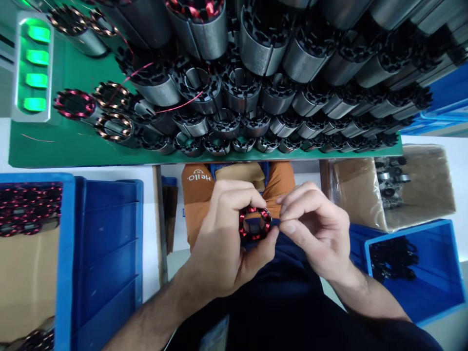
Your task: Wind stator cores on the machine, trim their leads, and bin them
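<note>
My left hand (224,239) is wrapped round a wound motor stator (252,237), a dark ring with red wire coils. The stator is held above my lap, its open end facing up toward me. Thumb and fingers press on its outer side. Just to the right, my right hand (321,229) is closed in a pinch close to the stator's edge. Anything between those fingertips, such as a thin wire end, is too small to make out.
Rows of bare stator cores (241,92) stand on the green tabletop (44,151), with several copper-wound ones (113,127) at left. Loose red wire (179,105) lies across them. Blue bins (106,253) flank me; a cardboard box (420,195) holds parts at right.
</note>
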### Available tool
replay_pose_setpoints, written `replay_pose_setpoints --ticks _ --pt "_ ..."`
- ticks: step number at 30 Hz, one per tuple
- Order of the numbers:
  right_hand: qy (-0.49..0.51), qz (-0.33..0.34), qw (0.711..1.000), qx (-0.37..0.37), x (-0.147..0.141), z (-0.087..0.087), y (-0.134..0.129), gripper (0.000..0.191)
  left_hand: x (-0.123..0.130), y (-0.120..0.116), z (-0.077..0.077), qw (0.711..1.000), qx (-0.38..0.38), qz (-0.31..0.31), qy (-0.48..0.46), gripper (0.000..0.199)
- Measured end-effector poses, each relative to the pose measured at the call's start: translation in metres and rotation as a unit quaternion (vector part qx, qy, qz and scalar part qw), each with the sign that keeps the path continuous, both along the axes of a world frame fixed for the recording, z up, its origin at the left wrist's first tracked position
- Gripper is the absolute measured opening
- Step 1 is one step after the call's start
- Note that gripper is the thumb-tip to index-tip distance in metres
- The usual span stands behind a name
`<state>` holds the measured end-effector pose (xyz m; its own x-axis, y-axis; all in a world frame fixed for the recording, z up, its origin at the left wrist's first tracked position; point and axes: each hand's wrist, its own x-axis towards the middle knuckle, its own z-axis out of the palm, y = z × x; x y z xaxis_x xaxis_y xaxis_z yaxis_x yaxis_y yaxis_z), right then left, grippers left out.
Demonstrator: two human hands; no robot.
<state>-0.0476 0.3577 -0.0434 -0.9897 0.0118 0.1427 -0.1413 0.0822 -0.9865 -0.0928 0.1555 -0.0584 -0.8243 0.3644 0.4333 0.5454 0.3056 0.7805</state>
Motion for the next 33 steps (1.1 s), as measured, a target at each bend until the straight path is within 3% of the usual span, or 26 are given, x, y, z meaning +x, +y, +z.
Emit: replay_pose_setpoints --ticks 3,5,10,16,20,22,24,25,26,27,28,29,30,31,32,33 --pt "-0.096 -0.021 0.984 -0.151 0.004 -0.007 -0.018 0.017 -0.003 -0.002 -0.005 0.999 -0.021 0.011 0.041 0.017" --pt "-0.135 -0.032 0.969 -0.203 0.008 -0.014 -0.027 0.024 -0.005 -0.003 -0.008 0.998 -0.047 0.007 0.049 0.02" --pt "-0.154 -0.062 0.968 -0.191 0.014 -0.028 -0.033 0.017 0.0 -0.002 -0.017 0.989 -0.082 0.031 0.12 0.016" --pt "-0.158 -0.048 0.963 -0.213 0.012 -0.026 -0.03 0.011 0.005 -0.002 -0.022 0.978 -0.114 0.04 0.173 0.024" --pt "-0.143 0.005 0.976 -0.163 0.004 -0.016 -0.019 0.008 0.006 -0.008 -0.014 0.985 -0.1 0.011 0.139 0.023" --pt "-0.107 0.035 0.99 -0.083 -0.004 -0.01 -0.009 0.009 0.003 -0.01 -0.008 0.994 -0.07 -0.013 0.088 0.024" --pt "-0.032 0.06 0.996 0.049 -0.013 -0.002 0.004 0.011 -0.003 -0.011 -0.006 0.998 -0.014 -0.046 -0.028 0.017" --pt "0.021 0.077 0.989 0.125 -0.017 0.002 0.012 0.011 -0.007 -0.011 -0.008 0.987 0.03 -0.083 -0.134 0.01" --pt "0.074 0.1 0.973 0.195 -0.02 0.007 0.019 0.01 -0.01 -0.011 -0.013 0.949 0.082 -0.138 -0.271 0.01" --pt "0.113 0.129 0.953 0.25 -0.022 0.01 0.026 0.009 -0.013 -0.011 -0.019 0.875 0.129 -0.207 -0.419 0.026" --pt "0.127 0.158 0.937 0.284 -0.021 0.014 0.032 0.008 -0.014 -0.011 -0.027 0.776 0.161 -0.269 -0.547 0.047" --pt "0.113 0.179 0.932 0.296 -0.02 0.016 0.037 0.007 -0.014 -0.012 -0.035 0.693 0.181 -0.301 -0.629 0.068" --pt "0.065 0.189 0.937 0.286 -0.016 0.017 0.04 0.007 -0.012 -0.013 -0.043 0.666 0.186 -0.294 -0.66 0.08" --pt "-0.007 0.187 0.949 0.255 -0.012 0.017 0.042 0.008 -0.008 -0.014 -0.049 0.709 0.177 -0.249 -0.635 0.083" --pt "-0.088 0.177 0.958 0.207 -0.007 0.016 0.042 0.01 -0.002 -0.014 -0.053 0.801 0.15 -0.175 -0.552 0.08" --pt "-0.161 0.165 0.961 0.152 -0.002 0.014 0.041 0.013 0.004 -0.014 -0.055 0.9 0.108 -0.09 -0.413 0.072"
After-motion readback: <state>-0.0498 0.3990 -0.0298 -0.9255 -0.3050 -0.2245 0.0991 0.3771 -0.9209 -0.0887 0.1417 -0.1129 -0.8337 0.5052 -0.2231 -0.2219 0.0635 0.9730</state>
